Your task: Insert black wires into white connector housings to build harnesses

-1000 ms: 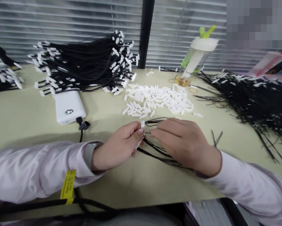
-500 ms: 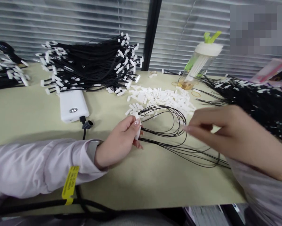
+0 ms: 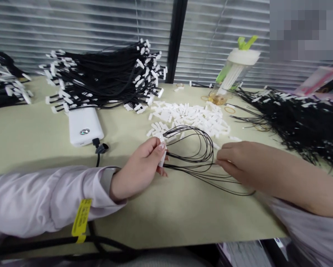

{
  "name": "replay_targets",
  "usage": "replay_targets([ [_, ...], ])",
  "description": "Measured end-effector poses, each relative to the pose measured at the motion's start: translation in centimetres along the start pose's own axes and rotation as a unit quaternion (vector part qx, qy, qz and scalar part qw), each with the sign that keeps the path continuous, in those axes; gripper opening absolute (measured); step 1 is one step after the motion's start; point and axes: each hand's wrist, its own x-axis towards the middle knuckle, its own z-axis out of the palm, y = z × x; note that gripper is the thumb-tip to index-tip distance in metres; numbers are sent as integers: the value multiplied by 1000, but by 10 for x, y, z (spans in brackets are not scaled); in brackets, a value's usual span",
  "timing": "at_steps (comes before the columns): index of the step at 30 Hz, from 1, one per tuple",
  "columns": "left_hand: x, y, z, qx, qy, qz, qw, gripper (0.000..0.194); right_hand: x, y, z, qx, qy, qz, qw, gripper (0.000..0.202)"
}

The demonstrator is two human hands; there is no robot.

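Note:
Between the thumb and fingers of my left hand, white plastic connectors are pinched in a short stack. Thin black wires run out of their right side. Some curl back in loops, while others trail right along the table and pass below my right hand. That hand is closed in a pinch at the right edge of the loops, with a thin black wire at its fingertips; the exact grip is partly hidden. Behind the loops lies a heap of loose white connectors.
Finished-looking black cable bundles with white ends are piled at the back left. In front sits a white power bank with a plugged-in cable. A clear bottle stands at the back; loose black wires heap up on the right.
My right hand has lowered slightly and turned, its fingers now drawn closer together. The wire loops have shifted a little left. My left hand keeps its hold on the connectors.

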Motion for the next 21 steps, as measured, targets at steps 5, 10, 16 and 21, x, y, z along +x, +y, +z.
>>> replay_targets([
  [5, 0, 0, 0, 11, -2, 2, 1000, 23, 8, -10, -13, 19, -148, -21, 989, 26],
  [10, 0, 1, 0, 29, -6, 8, 1000, 21, 23, -32, -17, 204, -141, -100, 964, 26],
  [16, -1, 3, -1, 62, -10, 30, 998, 22, 37, -56, 5, 274, -24, -57, 960, 26],
  [21, -2, 5, -1, 72, -15, 30, 997, 22, 36, -54, 3, 269, 32, -28, 962, 24],
])
